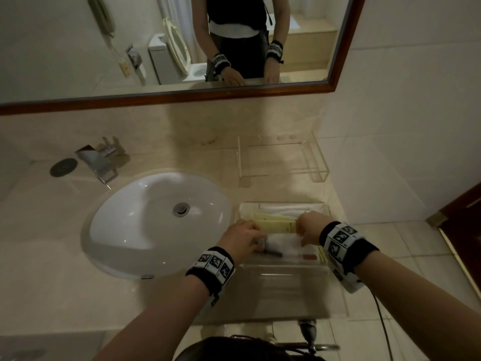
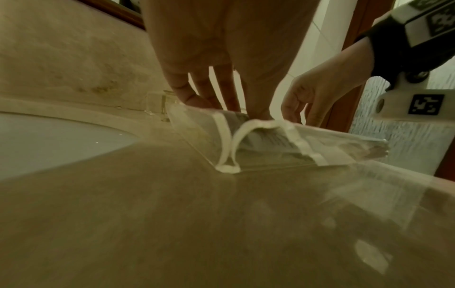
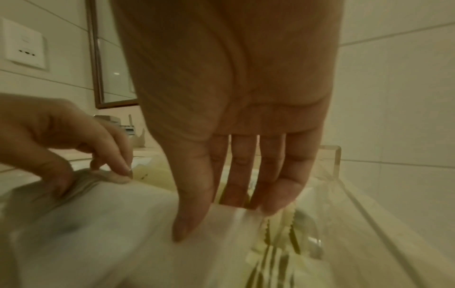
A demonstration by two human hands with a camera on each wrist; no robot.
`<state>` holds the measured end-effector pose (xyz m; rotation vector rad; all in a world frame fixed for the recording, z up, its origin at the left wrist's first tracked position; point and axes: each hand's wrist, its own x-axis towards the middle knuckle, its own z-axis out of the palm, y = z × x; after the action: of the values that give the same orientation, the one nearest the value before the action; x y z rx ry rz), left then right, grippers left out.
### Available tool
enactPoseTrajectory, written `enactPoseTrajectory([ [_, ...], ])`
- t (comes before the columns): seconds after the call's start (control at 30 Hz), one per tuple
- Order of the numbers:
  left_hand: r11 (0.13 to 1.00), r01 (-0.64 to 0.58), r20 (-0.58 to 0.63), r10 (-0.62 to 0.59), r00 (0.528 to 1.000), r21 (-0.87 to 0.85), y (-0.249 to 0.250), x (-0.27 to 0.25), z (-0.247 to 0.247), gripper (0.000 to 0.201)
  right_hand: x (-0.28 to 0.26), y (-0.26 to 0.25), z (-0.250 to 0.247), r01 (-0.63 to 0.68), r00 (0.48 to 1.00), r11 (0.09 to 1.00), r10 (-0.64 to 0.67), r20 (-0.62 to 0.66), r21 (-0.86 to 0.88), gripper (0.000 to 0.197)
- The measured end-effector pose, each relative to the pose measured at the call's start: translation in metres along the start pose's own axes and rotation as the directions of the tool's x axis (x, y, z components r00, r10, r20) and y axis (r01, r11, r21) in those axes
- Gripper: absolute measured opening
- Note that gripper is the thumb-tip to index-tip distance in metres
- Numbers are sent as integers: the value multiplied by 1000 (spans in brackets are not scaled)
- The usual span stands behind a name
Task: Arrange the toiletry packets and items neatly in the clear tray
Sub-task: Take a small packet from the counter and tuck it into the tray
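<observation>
Sink (image 1: 125,230): the white oval basin sits in the beige tabletop (image 1: 156,303), just left of the clear tray.
Your left hand (image 1: 240,237): at the clear tray's left end, your grip pinches the left end of a white packet, thumb below, fingers (image 3: 108,171) curled on top.
White packet (image 3: 118,218): it lies along the middle of the clear tray, held at both ends, nearer you than the yellow packets.
Clear tray (image 1: 283,268): it rests on the tabletop right of the sink, with a dark-tipped slender item (image 1: 273,254) lying in its near part.
Yellow packets (image 1: 276,224): they lie lengthwise in the clear tray, between your two hands.
Your right hand (image 1: 311,227): at the clear tray's right end, your straight fingers (image 3: 189,214) press down on the white packet; the grip is spread, not pinching.
Acrylic rack (image 1: 283,160): it stands against the wall behind the clear tray.
</observation>
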<state>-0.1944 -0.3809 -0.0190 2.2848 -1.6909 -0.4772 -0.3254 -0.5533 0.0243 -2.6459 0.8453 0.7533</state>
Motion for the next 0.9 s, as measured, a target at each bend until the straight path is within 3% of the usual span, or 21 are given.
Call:
enactPoseTrajectory([
  [0.13, 995, -28, 64, 22, 998, 101, 1, -1, 1, 33, -2, -5, 7, -46, 999, 999, 46, -24, -5, 30],
  [0.3, 994, -28, 111, 16, 994, 109, 2, 0, -2, 35, -5, -7, 4, -71, 995, 996, 67, -74, -49, 38],
  [0.53, 998, 63, -60, -62, 996, 14, 10, 7, -18, 39, -11, -6, -6, -66, 974, 997, 58, -217, -30, 30],
  [0.6, 998, 58, 5, -58, 998, -18, 14, 8, -19, 37, -12, -9, -3, -28, 982, 999, 35, -186, 44, 32],
  [0.67, 999, 49, 92, -48, 995, -4, 17, 8, -15, 31, -14, -13, 2, -15, 997, 995, 23, -76, 102, 42],
  [0.73, 998, 46, 142, -51, 989, 34, 16, 7, -11, 28, -16, -17, 8, -39, 999, 998, 39, 17, 50, 43],
  [0.8, 998, 54, 151, -60, 987, 45, 16, 5, -11, 28, -16, -20, 15, -54, 998, 998, 56, 33, -44, 37],
  [0.9, 998, 67, 175, -70, 982, 22, 14, 6, -9, 32, -17, -19, 18, -95, 995, 995, 97, 36, -36, 37],
])
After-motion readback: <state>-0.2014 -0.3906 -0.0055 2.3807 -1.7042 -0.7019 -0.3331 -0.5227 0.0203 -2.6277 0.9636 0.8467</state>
